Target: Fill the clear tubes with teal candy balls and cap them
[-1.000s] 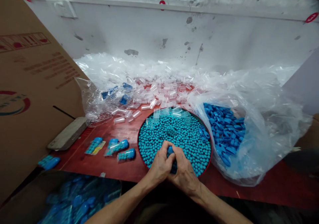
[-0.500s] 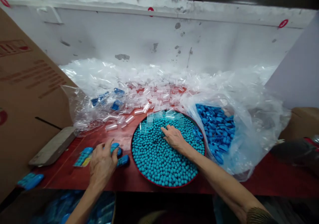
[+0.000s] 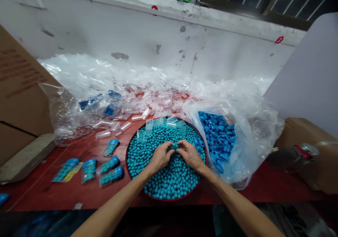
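Observation:
A round red-rimmed tray [image 3: 127,159] holds a deep layer of small teal balls [image 3: 171,186]. Over the middle of it my left hand [image 3: 161,157] and my right hand [image 3: 190,156] meet fingertip to fingertip, both closed in a pinch. Something small and teal shows between the fingers, but its shape is mostly hidden. Clear plastic sleeves [image 3: 149,126] lie on the balls near the tray's far rim. Several blue-capped clear packs of teal balls [image 3: 89,170] rest on the red table left of the tray. A few blue caps [image 3: 199,142] sit inside the tray's right edge.
A clear bag of blue caps [image 3: 219,135] stands right of the tray. Loose clear sleeves [image 3: 163,101] are heaped behind it, against the wall. A cardboard box [image 3: 21,75] and a grey block [image 3: 29,156] border the left; a bottle [image 3: 293,156] lies at right.
My left hand has left the packs and come over the tray to my right hand. My right hand has lifted from the balls. The view has swung slightly, uncovering more packs.

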Available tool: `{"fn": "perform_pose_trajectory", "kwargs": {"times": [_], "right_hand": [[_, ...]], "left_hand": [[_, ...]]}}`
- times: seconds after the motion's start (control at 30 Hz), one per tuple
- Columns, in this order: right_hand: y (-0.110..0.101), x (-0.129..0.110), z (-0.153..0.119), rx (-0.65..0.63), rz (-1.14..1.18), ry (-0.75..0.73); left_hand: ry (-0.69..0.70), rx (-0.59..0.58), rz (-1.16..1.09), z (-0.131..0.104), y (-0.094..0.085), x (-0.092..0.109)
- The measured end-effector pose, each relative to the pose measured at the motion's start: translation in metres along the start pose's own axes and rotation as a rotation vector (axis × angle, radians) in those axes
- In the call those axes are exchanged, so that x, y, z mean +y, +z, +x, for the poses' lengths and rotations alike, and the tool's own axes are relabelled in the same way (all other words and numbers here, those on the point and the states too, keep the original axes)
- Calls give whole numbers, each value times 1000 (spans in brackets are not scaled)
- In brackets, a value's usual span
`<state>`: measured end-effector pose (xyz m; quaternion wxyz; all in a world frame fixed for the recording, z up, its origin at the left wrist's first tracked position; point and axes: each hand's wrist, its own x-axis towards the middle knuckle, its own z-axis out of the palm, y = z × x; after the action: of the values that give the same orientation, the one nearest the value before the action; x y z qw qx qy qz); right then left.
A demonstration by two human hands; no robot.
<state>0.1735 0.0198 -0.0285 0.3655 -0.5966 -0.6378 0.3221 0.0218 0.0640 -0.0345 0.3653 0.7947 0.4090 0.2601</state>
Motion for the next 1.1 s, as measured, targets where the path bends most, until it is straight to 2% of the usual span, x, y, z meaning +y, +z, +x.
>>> {"fn": "perform_pose_trajectory", "kwargs": {"times": [0.07,0.13,0.2,0.27,0.37,0.5,0.6,0.7,0.8,0.83,0.97,1.1], "right_hand": [[-17,-2,-4,-80,-181,-48],[-40,-1,-5,-125,-496,-102],[-59,4,-4,-190,-825,-79],[-70,11,-1,-281,-1056,-41],[-68,16,2,-356,-1185,-54],[-45,6,4,-270,-1182,-136],[-27,-1,3,-255,-1108,-195],[-18,2,2,-238,-946,-156],[-20,3,3,-120,-568,-70],[-21,1,3,-125,-400,-43],[-21,-18,3,-395,165,94],[-21,-25,4,-563,433,262]], "left_hand": [[5,-27,-28,-2,-1,1],[-7,-39,-48,-5,-4,2],[-34,-35,-81,-6,-7,2],[-65,-18,-125,-7,-9,1],[-107,7,-171,-11,-10,0],[-173,-73,-252,-18,-13,3],[-256,-173,-402,-21,-15,6],[-340,-197,-519,-23,-15,4],[-344,-177,-566,-25,-13,0],[-318,-164,-571,-26,-12,-1],[-173,-131,-580,-30,-13,4],[-160,-191,-612,-36,-13,10]]}}
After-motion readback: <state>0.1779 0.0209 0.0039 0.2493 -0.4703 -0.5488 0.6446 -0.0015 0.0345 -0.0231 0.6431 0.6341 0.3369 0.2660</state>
